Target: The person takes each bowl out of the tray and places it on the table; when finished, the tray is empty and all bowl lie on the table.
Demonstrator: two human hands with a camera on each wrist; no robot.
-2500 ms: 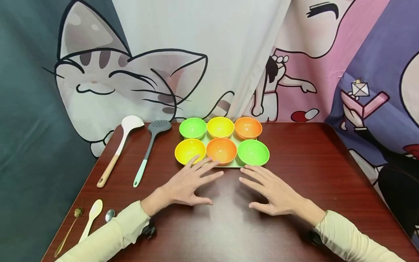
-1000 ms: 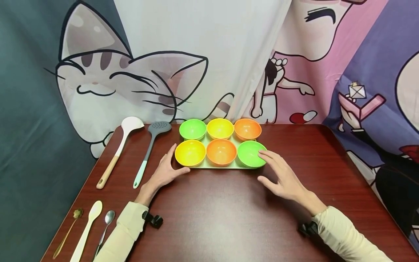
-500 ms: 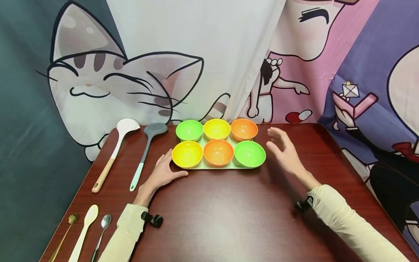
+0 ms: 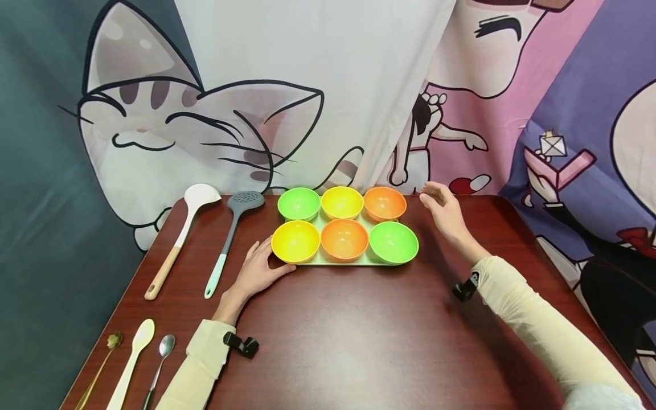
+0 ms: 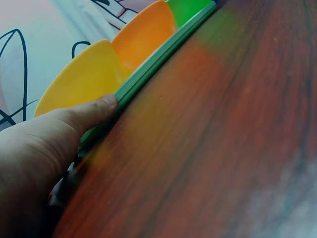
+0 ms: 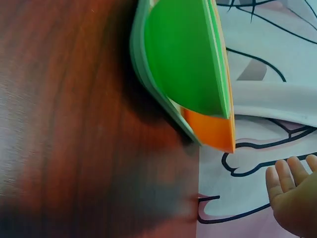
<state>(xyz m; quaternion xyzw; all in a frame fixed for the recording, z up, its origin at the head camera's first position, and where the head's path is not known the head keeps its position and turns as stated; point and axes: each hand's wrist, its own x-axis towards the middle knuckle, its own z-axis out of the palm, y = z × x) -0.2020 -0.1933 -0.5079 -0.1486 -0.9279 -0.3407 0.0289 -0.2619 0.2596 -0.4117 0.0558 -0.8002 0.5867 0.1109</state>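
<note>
A pale green tray [image 4: 359, 263] holds two rows of bowls at the table's far side. In front stand a yellow bowl [image 4: 295, 242], an orange bowl [image 4: 344, 240] and a green bowl [image 4: 393, 243]; behind them are green, yellow and orange ones. My left hand [image 4: 255, 274] grips the tray's front left corner, thumb [image 5: 101, 108] on the front edge, fingers along the left side, partly hidden by the yellow bowl. Holding nothing, my right hand [image 4: 447, 217] hovers right of the back orange bowl [image 4: 385, 204], its fingers loosely bent and apart from the tray.
Left of the tray lie a white ladle [image 4: 189, 222] with a wooden handle and a grey slotted turner [image 4: 233, 228]. Nearer are a gold spoon [image 4: 99, 373], a cream spoon [image 4: 134, 356] and a small metal spoon [image 4: 163, 356]. A printed curtain [image 4: 256, 45] hangs behind the table.
Both hands have spread from the middle. My left hand has settled at the tray's left corner; my right hand has moved from the front green bowl outward and back. The tray has stayed put.
</note>
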